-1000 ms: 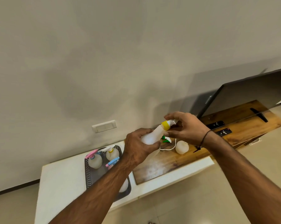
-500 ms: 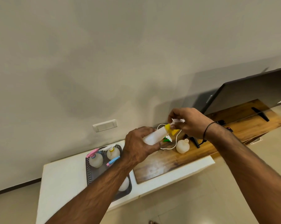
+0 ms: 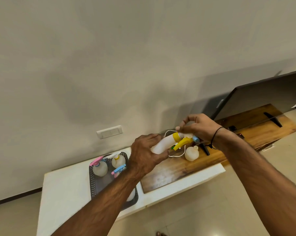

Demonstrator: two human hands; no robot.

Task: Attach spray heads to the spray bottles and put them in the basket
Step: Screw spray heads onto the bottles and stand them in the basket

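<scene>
Your left hand (image 3: 146,155) grips white spray bottle (image 3: 162,144), held mid-air above counter. Your right hand (image 3: 199,127) pinches yellow spray head (image 3: 182,140) at bottle neck; attachment looks under way, not finished.

Basket (image 3: 92,184): 2 headed bottles visible, possibly more behind forearm.

Wooden board (image 3: 169,172): 1 headless bottle (image 3: 191,153), white tube (image 3: 177,155), green part — pending.

Beyond: TV (image 3: 262,97), wall switch (image 3: 109,132). No obstruction seen toward basket.
</scene>
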